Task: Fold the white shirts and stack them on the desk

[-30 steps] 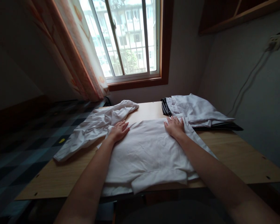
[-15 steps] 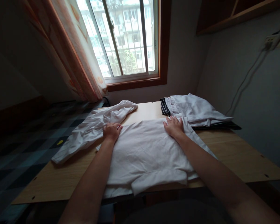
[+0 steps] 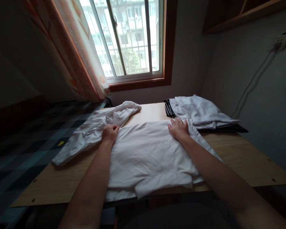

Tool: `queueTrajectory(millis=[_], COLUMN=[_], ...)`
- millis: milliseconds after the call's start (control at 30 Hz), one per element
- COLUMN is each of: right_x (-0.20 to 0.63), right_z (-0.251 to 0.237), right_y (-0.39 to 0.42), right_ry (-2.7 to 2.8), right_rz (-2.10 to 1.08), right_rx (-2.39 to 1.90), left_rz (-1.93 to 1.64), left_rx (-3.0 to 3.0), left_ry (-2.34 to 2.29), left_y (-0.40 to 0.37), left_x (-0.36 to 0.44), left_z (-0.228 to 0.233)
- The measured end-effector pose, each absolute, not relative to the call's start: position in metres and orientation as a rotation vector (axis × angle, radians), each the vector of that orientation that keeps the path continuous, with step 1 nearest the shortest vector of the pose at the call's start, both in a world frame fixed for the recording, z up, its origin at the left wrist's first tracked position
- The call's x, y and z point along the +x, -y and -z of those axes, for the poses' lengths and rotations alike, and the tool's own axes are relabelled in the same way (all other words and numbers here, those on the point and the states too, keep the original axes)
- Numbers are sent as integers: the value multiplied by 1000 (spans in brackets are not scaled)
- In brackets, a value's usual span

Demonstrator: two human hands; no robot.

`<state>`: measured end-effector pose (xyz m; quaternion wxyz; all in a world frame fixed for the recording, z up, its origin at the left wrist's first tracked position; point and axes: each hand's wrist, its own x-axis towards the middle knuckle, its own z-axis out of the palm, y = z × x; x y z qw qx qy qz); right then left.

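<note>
White garment (image 3: 150,156) is laid out mid-frame on the wooden desk (image 3: 243,156), pretty much flat. Its far right corner is covered by the right hand (image 3: 178,128), grip loosely spread. At the far left corner, the left hand (image 3: 109,133) is curled; whether fabric is pinched there can't really be made out. Crumpled white fabric (image 3: 90,133) is seen left of center, folded clothes (image 3: 195,108) right of center.

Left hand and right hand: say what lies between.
In the head view, a flat white garment lies between them, the left hand at its left edge, the right hand resting on it.
</note>
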<state>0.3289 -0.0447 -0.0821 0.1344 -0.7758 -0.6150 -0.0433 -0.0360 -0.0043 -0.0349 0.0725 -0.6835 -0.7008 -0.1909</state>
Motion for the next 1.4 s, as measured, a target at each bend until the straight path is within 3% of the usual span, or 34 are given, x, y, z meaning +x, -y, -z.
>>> queueTrajectory(millis=[1033,1400], right_x=[329,328], right_z=[79,76], right_y=[45,49], right_ry=[1785,1765], right_rz=[97,81], right_rx=[-2254,-2252], left_rz=[428,568], left_rx=[-1939,-1872], left_ry=[2147,2239], left_y=[15,11], left_x=[-51,-53], left_z=[29,31])
